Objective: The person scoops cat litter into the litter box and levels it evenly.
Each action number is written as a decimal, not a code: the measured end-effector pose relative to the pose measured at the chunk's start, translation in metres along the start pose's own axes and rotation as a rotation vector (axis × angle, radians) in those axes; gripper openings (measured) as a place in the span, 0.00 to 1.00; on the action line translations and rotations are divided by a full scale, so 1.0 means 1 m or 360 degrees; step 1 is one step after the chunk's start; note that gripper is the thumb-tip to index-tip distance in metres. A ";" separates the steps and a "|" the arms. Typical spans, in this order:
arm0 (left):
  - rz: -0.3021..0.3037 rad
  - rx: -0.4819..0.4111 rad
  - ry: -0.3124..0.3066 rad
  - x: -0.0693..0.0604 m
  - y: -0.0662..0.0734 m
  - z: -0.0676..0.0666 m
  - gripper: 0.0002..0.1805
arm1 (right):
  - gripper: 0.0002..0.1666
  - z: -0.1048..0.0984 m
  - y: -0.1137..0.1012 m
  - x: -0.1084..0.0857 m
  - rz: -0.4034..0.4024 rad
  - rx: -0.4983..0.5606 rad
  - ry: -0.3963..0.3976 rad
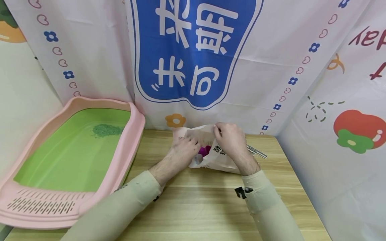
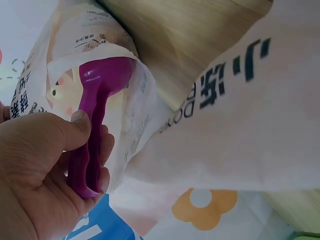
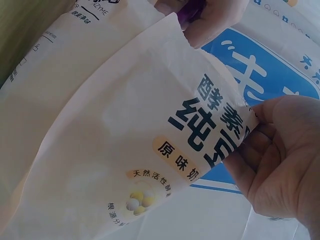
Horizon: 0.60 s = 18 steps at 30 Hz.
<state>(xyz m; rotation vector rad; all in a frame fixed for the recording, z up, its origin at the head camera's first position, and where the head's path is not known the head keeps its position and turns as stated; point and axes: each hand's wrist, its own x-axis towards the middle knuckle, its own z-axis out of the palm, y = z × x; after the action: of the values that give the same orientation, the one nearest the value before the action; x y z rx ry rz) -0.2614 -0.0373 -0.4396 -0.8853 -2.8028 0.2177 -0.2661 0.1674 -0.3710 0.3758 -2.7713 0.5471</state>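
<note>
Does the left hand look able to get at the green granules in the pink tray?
Probably yes: nothing covers the granules, though the left hand holds a purple scoop and the tray's rim stands between.

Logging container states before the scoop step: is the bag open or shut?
Open. The bag shows a gaping mouth in the head view; in the left wrist view, the purple scoop is at that opening.

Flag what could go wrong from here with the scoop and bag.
Snag: the left hand holds the purple scoop at the mouth of the bag; its head may catch the rim.
Slip: the right hand pinches the bag's edge, which might pull free.
Spill: the tray stands apart, so anything scooped could drop on the table.
</note>
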 end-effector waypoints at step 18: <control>-0.0014 -0.0482 0.0004 0.024 0.002 0.039 0.09 | 0.22 0.000 -0.001 -0.001 -0.0040 -0.0014 0.0029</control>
<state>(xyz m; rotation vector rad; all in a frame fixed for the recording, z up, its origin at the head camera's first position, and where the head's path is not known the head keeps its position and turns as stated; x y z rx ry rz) -0.2887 -0.0248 -0.4748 -0.9306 -2.8830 -0.2152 -0.2651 0.1666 -0.3710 0.4012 -2.7465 0.5296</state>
